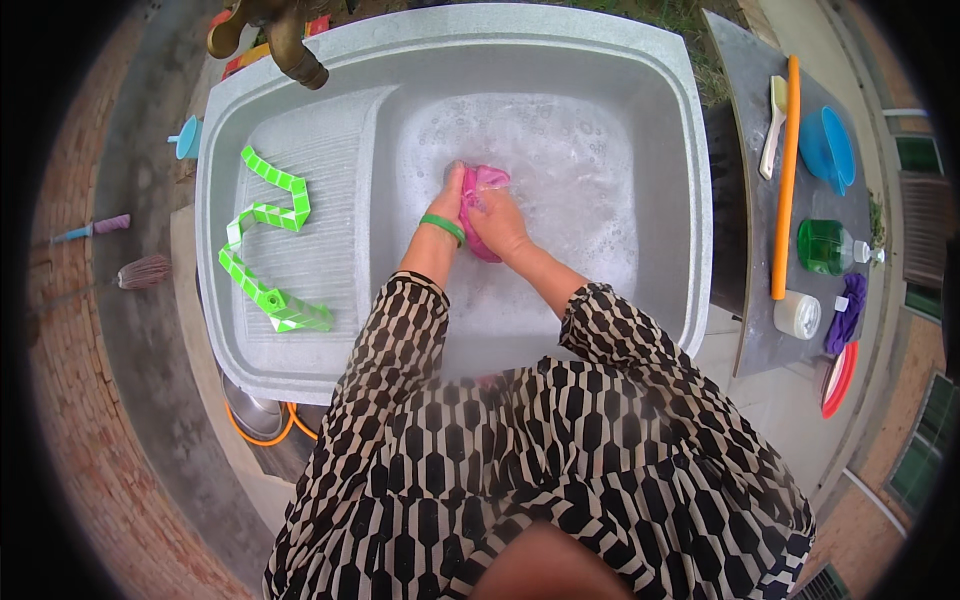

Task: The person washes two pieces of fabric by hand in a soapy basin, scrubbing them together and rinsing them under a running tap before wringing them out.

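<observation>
A wet, bunched pink cloth is squeezed between both hands above the soapy water in the sink's basin. My left hand, with a green band at its wrist, grips the cloth from the left side. My right hand presses onto it from the right, fingers curled; some fingertips are hidden in the folds. On the ribbed washboard part to the left lies a green and white twisty snake puzzle, bent in zigzags, touched by neither hand.
A grey stone sink surrounds the work, with a brass tap over its far left corner. The dark side table at right holds a brush, an orange tube, a blue bowl, a green bottle, a jar and purple gloves.
</observation>
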`<action>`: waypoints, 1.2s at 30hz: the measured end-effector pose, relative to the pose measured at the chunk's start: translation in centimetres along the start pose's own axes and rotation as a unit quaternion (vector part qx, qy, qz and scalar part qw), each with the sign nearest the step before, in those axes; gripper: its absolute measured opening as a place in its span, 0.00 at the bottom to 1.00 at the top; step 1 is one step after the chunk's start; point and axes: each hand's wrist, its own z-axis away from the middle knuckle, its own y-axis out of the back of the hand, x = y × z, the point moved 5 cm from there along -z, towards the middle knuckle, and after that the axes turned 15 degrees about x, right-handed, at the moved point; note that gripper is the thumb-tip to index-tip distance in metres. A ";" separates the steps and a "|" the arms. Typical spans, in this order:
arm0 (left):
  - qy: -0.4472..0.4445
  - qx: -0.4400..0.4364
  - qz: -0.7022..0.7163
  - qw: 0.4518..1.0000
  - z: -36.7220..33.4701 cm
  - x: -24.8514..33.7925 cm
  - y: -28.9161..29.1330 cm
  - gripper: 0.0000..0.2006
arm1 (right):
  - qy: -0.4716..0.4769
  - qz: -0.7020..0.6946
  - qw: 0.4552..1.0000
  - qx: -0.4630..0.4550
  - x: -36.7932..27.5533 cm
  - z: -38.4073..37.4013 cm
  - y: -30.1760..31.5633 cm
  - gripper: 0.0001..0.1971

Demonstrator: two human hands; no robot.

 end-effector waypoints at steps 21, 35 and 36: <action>-0.080 0.030 -0.092 0.992 -2.8 -0.1 -1.6 0.21 | -0.047 0.028 0.998 -0.044 6.6 -5.3 1.0 0.24; -0.220 0.088 -0.016 0.971 -2.4 2.5 -4.7 0.19 | -0.087 -0.178 0.977 0.078 -4.2 -3.5 7.9 0.13; -0.233 0.097 -0.017 0.967 -1.8 2.4 -5.3 0.19 | -0.081 -0.186 0.976 0.074 -5.0 -3.3 8.4 0.13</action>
